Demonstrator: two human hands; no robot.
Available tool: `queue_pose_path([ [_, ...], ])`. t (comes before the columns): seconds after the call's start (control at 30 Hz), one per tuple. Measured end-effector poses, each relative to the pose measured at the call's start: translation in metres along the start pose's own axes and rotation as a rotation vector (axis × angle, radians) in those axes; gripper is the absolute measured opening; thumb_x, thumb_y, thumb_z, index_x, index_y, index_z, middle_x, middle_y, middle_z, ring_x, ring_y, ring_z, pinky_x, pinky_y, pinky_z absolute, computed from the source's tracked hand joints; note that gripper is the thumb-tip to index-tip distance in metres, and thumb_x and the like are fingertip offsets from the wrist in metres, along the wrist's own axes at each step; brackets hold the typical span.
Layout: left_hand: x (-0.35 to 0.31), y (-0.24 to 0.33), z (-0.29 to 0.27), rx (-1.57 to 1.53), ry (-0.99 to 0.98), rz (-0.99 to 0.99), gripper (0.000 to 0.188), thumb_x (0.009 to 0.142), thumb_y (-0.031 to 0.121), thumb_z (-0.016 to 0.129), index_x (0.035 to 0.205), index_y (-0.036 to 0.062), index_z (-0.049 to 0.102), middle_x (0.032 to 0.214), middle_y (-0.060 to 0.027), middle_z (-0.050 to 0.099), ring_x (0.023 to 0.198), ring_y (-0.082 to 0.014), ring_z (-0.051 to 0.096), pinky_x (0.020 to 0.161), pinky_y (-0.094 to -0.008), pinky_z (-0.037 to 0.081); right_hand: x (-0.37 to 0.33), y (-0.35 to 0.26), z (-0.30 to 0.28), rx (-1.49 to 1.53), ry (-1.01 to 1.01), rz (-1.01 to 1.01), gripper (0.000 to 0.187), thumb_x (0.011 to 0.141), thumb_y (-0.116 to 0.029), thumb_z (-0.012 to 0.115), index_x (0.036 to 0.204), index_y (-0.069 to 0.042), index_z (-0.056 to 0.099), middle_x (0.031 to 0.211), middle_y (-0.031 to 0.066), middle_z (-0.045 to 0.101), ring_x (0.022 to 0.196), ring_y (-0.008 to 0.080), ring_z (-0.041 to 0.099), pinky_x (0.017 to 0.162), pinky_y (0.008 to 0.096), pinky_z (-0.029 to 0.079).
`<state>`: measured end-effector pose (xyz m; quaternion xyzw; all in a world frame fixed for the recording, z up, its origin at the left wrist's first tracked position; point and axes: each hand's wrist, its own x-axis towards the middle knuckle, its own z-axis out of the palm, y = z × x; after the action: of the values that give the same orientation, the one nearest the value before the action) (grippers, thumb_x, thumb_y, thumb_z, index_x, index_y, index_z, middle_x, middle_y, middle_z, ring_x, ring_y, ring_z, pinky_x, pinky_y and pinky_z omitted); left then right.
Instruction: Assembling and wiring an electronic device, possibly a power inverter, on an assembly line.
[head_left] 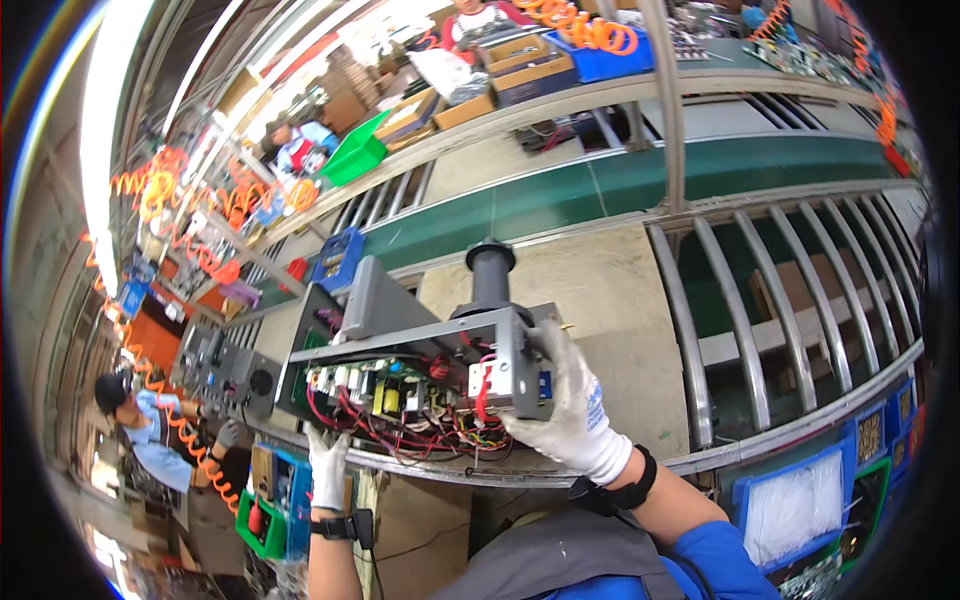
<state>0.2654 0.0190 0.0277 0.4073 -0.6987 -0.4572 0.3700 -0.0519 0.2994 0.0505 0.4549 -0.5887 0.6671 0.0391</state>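
Note:
A grey metal machine housing (pixel 415 340) rests tilted on the workbench in front of me, its open side toward me. Inside show circuit boards, a yellow transformer (pixel 386 398) and bundles of red and black wires (pixel 440 435). A black cylinder (pixel 490 275) with a flanged end sticks out from its far side. My right hand (pixel 575 410), in a white glove, is closed round the housing's right end, next to a white block with a red wire. My left hand (pixel 328 465), gloved too, grips the lower left edge near the wires; its fingertips are partly hidden.
Steel rollers (pixel 735 320) lie to the right, a green conveyor belt (pixel 560 195) beyond. Another grey unit (pixel 245 375) stands at left. Blue bins (pixel 795 500) hang at lower right. A co-worker (pixel 155 430) works at left, below orange coiled hoses (pixel 180 430).

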Motion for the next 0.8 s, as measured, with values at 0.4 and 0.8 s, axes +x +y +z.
queue_pose_path([
  [0.4, -0.03, 0.012, 0.009, -0.245, 0.215, 0.116, 0.062, 0.084, 0.005, 0.062, 0.14, 0.0053, 0.036, 0.135, -0.0154, 0.045, 0.114, -0.0252, 0.051, 0.094, -0.0349, 0.044, -0.029, -0.013, -0.006, -0.26, -0.209, 0.049, 0.117, 0.066, -0.027, 0.086, 0.149, 0.002, 0.009, 0.139, 0.0273, 0.042, 0.121, 0.0338, 0.052, 0.099, 0.0379, 0.045],
  [0.8, -0.106, 0.035, 0.044, 0.487, -0.481, 0.276, 0.027, 0.094, 0.014, 0.057, 0.115, -0.0025, 0.064, 0.104, -0.0161, 0.069, 0.09, -0.0274, 0.065, 0.085, -0.0363, 0.05, -0.29, -0.063, -0.321, -1.159, 0.498, 1.287, 0.029, 0.077, -0.026, 0.062, 0.099, -0.011, 0.073, 0.091, 0.0136, 0.07, 0.086, 0.027, 0.067, 0.079, 0.0362, 0.052],
])
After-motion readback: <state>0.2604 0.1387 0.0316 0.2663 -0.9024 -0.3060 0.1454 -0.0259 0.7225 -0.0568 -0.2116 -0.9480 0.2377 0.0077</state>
